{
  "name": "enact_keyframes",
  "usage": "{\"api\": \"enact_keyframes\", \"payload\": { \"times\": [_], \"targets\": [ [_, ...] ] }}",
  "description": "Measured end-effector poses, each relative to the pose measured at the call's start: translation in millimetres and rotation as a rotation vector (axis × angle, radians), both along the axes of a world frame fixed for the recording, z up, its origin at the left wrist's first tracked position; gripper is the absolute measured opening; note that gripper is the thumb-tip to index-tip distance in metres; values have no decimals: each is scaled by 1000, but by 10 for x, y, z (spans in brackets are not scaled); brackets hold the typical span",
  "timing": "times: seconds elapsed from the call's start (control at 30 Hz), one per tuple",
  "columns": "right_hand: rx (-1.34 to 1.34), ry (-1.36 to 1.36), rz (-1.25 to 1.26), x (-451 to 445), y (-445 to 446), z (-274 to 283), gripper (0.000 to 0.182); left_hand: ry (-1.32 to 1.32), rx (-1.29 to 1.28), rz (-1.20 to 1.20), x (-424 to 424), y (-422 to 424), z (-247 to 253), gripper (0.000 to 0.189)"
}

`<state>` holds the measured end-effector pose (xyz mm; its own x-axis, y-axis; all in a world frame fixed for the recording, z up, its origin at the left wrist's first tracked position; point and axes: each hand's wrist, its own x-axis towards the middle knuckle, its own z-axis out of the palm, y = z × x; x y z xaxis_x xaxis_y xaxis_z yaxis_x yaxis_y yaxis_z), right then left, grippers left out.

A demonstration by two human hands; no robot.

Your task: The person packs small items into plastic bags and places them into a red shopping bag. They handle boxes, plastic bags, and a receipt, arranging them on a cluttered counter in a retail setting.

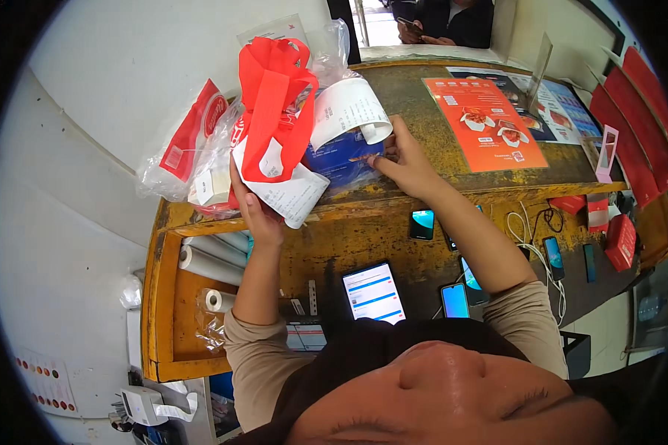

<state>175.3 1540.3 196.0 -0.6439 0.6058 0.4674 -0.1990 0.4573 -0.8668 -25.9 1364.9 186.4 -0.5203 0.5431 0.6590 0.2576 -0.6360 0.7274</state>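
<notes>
A red fabric carrier bag (pixel 273 89) stands on the worn yellow wooden counter (pixel 406 100), its handle loops upright. My left hand (pixel 259 214) holds the bag's lower left side, with some fingers hidden. A long printed receipt (pixel 289 197) hangs over the bag's front, beside my left hand. To the right is a blue package (pixel 345 161) in clear plastic, partly covered by another curled receipt (pixel 350 108). My right hand (pixel 414 167) grips the package's right edge, thumb in front. A clear plastic bag (pixel 170 172) with red packaging leans against the wall at the left.
An orange menu sheet (pixel 490 128) lies on the counter's right side. Below, a lower shelf holds a lit tablet (pixel 374 292), several phones (pixel 453 300) and white cables (pixel 551 272). Plastic rolls (pixel 211 261) fill a left cubby. Beyond the counter, a person (pixel 451 25) holds a phone.
</notes>
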Motion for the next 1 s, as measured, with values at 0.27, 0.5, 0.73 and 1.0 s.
{"api": "enact_keyframes", "payload": {
  "times": [0.27,0.5,0.73,1.0],
  "targets": [
    [-120,36,99,-17,54,-57,54,29,38,42,-145,74,-167,90],
    [283,130,223,-54,479,503,97,-139,28,2,-412,-118,-528,68],
    [119,168,534,-125,945,392,77,-335,-22,129,-326,-117,-484,67],
    [118,204,408,23,582,448,63,-217,-64,200,-341,-261,-447,69]
  ]
}}
